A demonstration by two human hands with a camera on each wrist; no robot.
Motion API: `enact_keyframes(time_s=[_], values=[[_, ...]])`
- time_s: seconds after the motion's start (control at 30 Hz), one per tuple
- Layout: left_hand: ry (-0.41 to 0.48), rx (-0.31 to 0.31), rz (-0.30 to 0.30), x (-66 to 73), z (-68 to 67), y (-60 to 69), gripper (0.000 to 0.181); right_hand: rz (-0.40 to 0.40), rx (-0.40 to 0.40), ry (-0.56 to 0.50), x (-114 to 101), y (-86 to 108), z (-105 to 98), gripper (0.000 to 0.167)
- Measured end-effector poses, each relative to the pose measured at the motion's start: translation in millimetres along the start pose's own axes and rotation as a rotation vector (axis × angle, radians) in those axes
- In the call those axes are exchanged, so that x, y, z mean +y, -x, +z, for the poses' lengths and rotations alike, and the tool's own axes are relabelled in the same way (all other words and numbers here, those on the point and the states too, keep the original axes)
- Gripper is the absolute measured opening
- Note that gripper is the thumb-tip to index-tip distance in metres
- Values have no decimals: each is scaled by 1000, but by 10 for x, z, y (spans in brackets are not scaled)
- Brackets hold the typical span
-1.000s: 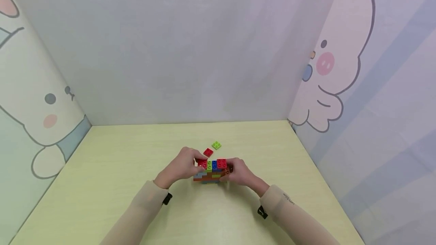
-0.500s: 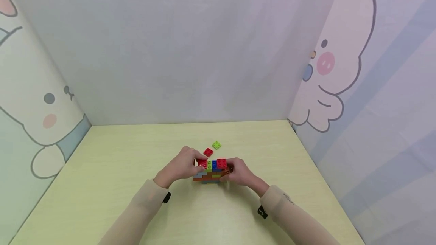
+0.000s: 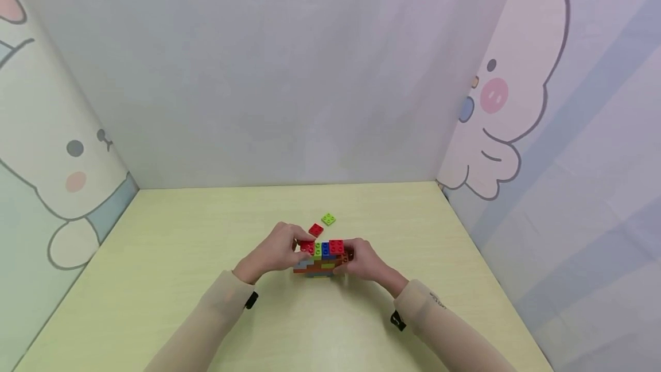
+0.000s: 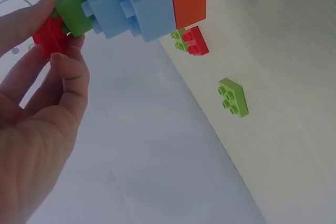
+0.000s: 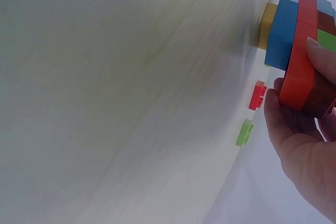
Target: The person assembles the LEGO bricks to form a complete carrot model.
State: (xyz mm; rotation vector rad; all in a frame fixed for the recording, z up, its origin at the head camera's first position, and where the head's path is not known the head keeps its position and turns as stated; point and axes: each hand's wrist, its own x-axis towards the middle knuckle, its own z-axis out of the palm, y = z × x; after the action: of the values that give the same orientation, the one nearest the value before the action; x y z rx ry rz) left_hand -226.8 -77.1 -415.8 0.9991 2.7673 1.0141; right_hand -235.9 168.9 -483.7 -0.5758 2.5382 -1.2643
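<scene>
Both hands are at a built-up model of toy building bricks [image 3: 318, 266] in the middle of the head view. With thumb and fingers, my left hand [image 3: 279, 247] pinches a red brick [image 4: 50, 38] at the model's upper left end, against a green brick [image 4: 73, 4]. Opposite it, my right hand [image 3: 364, 260] grips the right end, its thumb on an orange-red brick [image 5: 298, 72] and the other fingers beneath or behind. Along the top row, a green brick [image 3: 317, 250], a blue brick [image 3: 325, 250] and another red brick [image 3: 336, 247] show between the hands.
Behind the model, a loose red brick [image 3: 316, 229] and a light green brick [image 3: 328, 219] lie on the pale table [image 3: 206, 217]. Another light green piece [image 4: 178, 39] shows beside the red one in the left wrist view. Curtains [image 3: 289, 73] with cartoon figures stand around the table.
</scene>
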Motion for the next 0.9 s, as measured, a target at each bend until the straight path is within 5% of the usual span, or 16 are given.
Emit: enact_keyframes(time_s=[0.47, 0.73, 0.9], values=[[24, 17, 33, -68, 46, 12, 32, 0, 1, 9, -10, 8, -3, 41], [-3, 73, 136, -110, 125, 28, 31, 1, 9, 10, 12, -1, -7, 41], [-7, 73, 111, -100, 128, 21, 32, 6, 2, 14, 1, -8, -12, 40]])
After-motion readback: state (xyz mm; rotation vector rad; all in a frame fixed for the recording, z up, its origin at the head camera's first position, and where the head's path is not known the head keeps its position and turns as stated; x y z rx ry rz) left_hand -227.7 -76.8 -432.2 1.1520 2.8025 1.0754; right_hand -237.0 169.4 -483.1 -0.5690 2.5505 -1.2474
